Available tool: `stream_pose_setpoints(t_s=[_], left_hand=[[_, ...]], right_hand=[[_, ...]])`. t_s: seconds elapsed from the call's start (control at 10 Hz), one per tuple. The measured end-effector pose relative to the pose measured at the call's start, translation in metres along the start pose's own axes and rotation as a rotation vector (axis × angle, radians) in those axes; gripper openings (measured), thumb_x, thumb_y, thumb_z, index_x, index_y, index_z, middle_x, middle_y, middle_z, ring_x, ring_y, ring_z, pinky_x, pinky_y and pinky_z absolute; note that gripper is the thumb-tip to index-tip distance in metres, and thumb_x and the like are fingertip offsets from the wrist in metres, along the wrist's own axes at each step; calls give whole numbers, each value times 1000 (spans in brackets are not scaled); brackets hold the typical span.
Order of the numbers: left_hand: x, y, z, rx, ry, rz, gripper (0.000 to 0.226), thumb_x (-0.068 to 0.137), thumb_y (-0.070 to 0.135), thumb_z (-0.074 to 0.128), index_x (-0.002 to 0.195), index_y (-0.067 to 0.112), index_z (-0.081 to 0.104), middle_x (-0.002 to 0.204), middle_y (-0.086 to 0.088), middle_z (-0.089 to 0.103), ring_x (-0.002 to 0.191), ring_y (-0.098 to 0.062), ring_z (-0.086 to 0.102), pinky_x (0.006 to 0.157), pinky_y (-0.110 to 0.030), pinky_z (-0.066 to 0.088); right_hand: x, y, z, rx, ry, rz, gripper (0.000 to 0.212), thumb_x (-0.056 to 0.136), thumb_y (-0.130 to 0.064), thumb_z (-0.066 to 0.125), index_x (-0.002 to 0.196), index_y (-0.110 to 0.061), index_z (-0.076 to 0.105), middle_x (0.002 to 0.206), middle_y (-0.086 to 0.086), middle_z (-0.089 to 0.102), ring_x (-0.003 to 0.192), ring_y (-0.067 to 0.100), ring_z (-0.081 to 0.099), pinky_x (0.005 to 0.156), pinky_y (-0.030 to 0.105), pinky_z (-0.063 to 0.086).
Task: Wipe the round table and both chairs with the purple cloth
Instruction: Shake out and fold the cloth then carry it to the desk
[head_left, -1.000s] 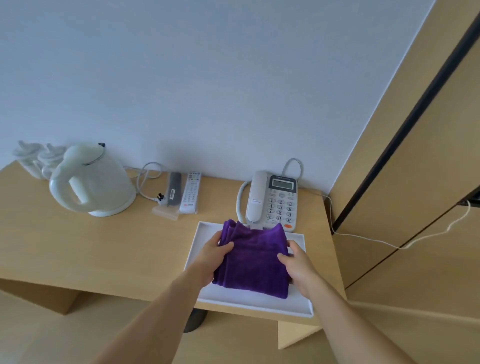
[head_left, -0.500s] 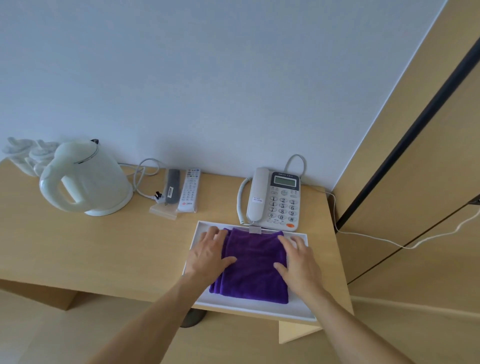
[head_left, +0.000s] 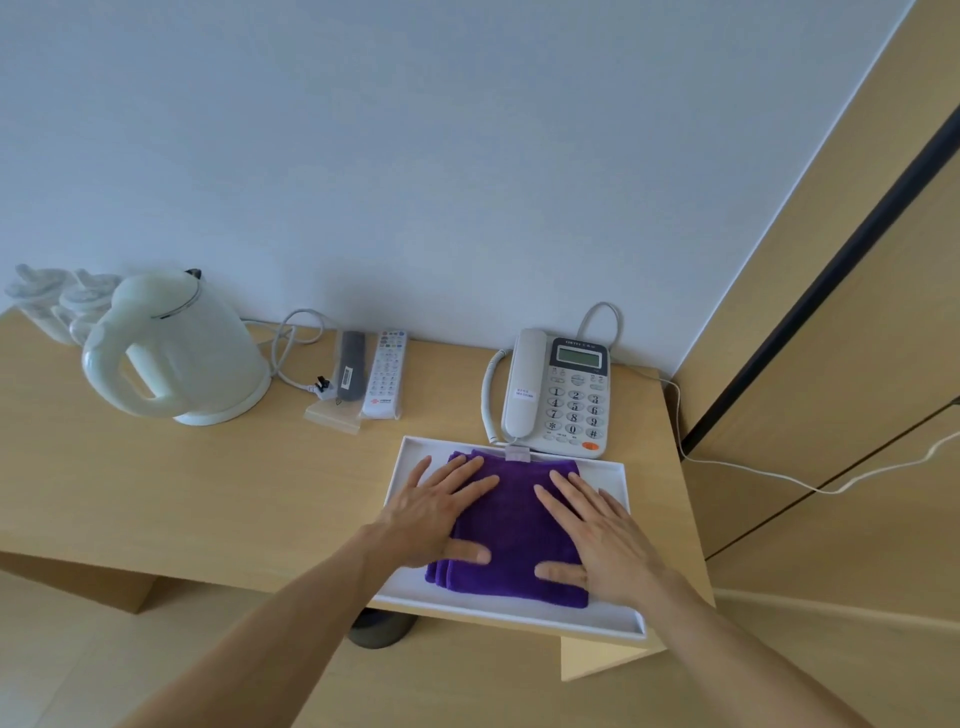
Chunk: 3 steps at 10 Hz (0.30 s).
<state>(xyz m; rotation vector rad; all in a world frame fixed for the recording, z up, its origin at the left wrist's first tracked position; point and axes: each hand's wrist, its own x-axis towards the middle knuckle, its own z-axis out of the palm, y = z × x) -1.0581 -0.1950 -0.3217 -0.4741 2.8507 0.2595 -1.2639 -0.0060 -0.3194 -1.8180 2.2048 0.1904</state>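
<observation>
The purple cloth (head_left: 514, 525) lies folded flat in a white tray (head_left: 511, 613) at the right end of a wooden desk (head_left: 156, 493). My left hand (head_left: 436, 512) rests palm down on the cloth's left half, fingers spread. My right hand (head_left: 597, 530) lies palm down on its right half, fingers also spread. Neither hand grips the cloth. The round table and the chairs are out of view.
A white telephone (head_left: 558, 395) stands just behind the tray. Two remotes (head_left: 371, 371) and a white kettle (head_left: 176, 348) with its cord sit further left, wrapped cups (head_left: 47, 301) at the far left. A wooden cabinet (head_left: 831, 338) stands to the right.
The cloth was held bunched between both hands above the tray. It now lies flat in the tray, and both hands have opened and spread out on top of it.
</observation>
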Motion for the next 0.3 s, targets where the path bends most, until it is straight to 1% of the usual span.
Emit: stream_pose_setpoints(t_s=[0.1,0.2,0.3], left_hand=[[-3,3,14,102,76,-18,88,87,84,10,157,36,-12,165,7,-17,153,-15,-16,119,-44,-19],[-5,-2,18,161,76,-2,87,88,83,5,156,34,-16,163,7,-21,151,-14,-20,121,-46,-18],[-9,1,14,61,99,-44,84,90,80,7,159,33,-4,165,9,-10,153,-11,-10,123,-41,-11]], right_hand=[[-3,-6,8,-40,25,64,99,79,-85,19,156,-32,-14,165,-5,-17,152,16,-17,123,42,0],[-2,-7,5,-33,-6,85,100,81,-82,33,155,-33,-14,164,-5,-18,152,16,-17,123,43,-1],[-2,-11,-5,60,-30,104,98,84,-76,42,157,-34,-7,165,-7,-14,152,14,-13,123,42,2]])
